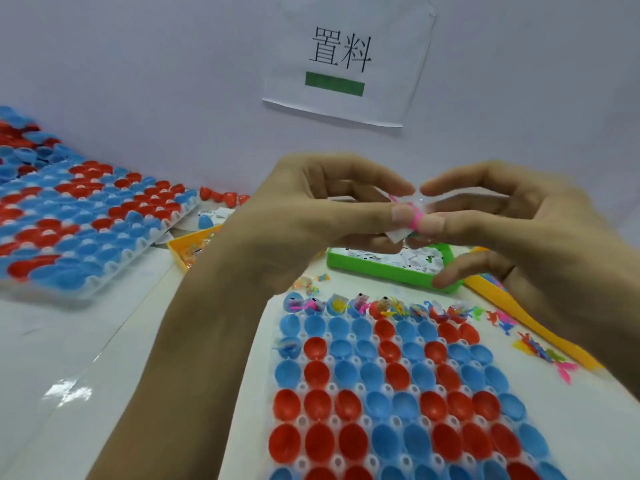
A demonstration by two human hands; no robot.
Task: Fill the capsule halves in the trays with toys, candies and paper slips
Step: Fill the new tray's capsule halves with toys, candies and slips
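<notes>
**A:** From the head camera, how far along are you?

**B:** Not far, by my reckoning. In the near tray (398,393) only the far row of capsule halves (381,308) holds toys, candy and paper, plus one blue half (289,346) in the third row at the left. Every other red and blue half there looks unfilled, so most of the tray is left.

**A:** And your hands?

**B:** Both are raised above the tray's far edge. Your left hand (311,216) pinches a white paper slip (396,233) with a pink toy (414,216) between thumb and fingertips. Your right hand (502,220) meets it, fingers curled in, thumb and forefinger touching the same small bundle; a clear wrapper seems to be in there, though it is blurred. I judge you are putting together one set before dropping it in.

**A:** Where are the supplies?

**B:** A green bin (391,268) of paper slips sits just behind the tray, a yellow bin (188,249) to its left, another yellow bin (540,330) at the right with loose toys (540,351) beside it.

**A:** The surface and room?

**B:** A glossy white table (86,358). A second tray (86,220) of red and blue halves lies far left, with more loose halves behind it. A pale wall carries a paper sign (346,60) with two characters over a green bar.
</notes>
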